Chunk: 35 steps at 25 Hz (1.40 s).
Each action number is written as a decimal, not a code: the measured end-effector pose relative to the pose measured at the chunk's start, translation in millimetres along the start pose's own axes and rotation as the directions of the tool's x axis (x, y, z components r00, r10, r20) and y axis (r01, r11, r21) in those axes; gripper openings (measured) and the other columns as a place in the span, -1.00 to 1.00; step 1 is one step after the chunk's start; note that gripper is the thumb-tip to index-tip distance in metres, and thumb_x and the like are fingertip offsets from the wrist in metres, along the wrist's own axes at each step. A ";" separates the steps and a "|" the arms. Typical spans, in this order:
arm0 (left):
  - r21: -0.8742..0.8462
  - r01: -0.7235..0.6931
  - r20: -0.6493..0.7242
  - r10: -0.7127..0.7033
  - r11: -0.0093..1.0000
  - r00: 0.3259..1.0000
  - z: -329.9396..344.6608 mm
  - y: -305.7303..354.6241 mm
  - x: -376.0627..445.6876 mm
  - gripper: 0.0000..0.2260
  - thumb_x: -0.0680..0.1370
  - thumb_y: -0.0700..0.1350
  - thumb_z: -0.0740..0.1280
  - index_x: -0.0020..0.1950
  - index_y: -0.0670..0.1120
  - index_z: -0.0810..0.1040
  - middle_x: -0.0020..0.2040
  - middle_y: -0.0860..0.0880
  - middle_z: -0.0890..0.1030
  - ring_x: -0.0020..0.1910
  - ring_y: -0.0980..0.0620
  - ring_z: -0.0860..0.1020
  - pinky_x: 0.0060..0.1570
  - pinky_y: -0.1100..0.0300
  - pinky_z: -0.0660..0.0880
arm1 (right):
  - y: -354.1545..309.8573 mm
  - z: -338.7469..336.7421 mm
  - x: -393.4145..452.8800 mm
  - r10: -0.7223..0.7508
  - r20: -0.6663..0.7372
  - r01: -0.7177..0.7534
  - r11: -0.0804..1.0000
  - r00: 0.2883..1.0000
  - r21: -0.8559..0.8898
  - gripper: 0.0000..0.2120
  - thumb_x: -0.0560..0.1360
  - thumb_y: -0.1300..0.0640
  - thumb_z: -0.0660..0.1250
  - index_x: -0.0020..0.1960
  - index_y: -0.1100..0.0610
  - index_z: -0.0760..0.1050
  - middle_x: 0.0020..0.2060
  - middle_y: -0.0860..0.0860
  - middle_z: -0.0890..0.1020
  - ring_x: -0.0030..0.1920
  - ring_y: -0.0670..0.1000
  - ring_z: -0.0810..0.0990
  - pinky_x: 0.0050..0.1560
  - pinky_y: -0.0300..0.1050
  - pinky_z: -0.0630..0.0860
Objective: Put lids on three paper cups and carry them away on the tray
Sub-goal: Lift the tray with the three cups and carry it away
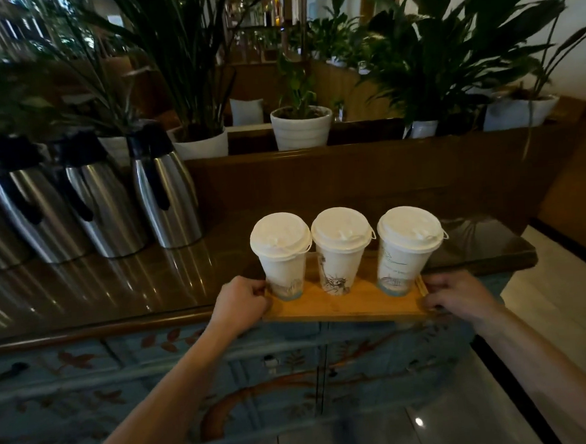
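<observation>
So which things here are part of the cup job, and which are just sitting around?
Part of the job: three lidded paper cups, wooden tray, left hand and right hand gripping its ends.

Just there: steel flasks, potted plants, painted cabinet.

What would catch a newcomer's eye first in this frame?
Three lidded paper cups stand in a row on a wooden tray at the counter's near edge. The left hand and right hand each hold one end of the tray. Steel thermos jugs line the counter's left side, under potted plants.
</observation>
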<state>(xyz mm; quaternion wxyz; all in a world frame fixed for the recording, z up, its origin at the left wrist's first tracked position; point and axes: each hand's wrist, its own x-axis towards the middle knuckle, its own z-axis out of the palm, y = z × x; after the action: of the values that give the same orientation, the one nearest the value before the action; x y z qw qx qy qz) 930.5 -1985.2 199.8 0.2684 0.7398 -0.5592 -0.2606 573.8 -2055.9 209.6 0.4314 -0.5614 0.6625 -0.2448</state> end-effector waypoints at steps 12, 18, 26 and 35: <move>-0.051 0.083 0.072 -0.079 0.995 0.994 -17.0 -9.4 96.6 -0.79 0.52 -0.24 0.34 0.02 0.03 0.67 -0.20 -0.07 0.69 -0.15 -0.11 0.69 -0.09 -0.03 0.69 | -44.8 29.3 80.1 0.101 0.012 -0.102 0.993 0.995 0.058 -0.63 0.46 0.40 0.42 0.18 0.07 0.59 -0.09 0.12 0.65 -0.03 0.24 0.68 -0.10 0.14 0.69; -0.024 0.098 0.066 -0.097 0.995 0.993 -7.6 -14.8 135.6 -0.84 0.54 -0.22 0.34 -0.02 0.01 0.66 -0.12 -0.13 0.70 -0.11 -0.12 0.69 -0.07 -0.05 0.69 | -57.1 33.2 125.0 0.110 0.052 -0.112 0.993 0.993 0.033 -0.63 0.48 0.36 0.42 0.25 0.10 0.59 -0.05 0.02 0.59 0.02 0.09 0.59 -0.30 -0.13 0.54; -0.004 0.143 0.003 -0.143 0.990 0.990 9.1 -11.8 180.8 -0.90 0.54 -0.21 0.37 -0.04 -0.06 0.67 -0.18 -0.08 0.70 -0.22 -0.02 0.68 -0.33 0.20 0.62 | -62.9 30.4 192.0 0.040 0.107 -0.037 0.999 0.993 -0.031 -0.71 0.44 0.41 0.40 -0.03 0.03 0.63 -0.06 0.02 0.62 -0.02 0.06 0.60 -0.12 -0.02 0.62; 0.043 0.212 -0.061 -0.209 0.976 0.976 19.4 1.8 208.9 -0.87 0.52 -0.26 0.34 -0.04 -0.13 0.67 -0.16 -0.09 0.69 -0.22 -0.02 0.65 -0.22 0.06 0.64 | -77.8 24.7 244.7 -0.017 0.205 0.042 0.992 0.979 -0.118 -0.70 0.45 0.41 0.39 -0.14 0.00 0.59 -0.12 0.00 0.62 -0.09 -0.01 0.60 -0.20 -0.13 0.55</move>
<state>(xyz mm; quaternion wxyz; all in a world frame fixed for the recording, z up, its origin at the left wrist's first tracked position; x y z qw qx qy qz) 965.9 -2189.8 169.2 0.2365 0.8083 -0.4761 -0.2531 636.7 -2305.0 187.3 0.4584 -0.6183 0.6201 -0.1516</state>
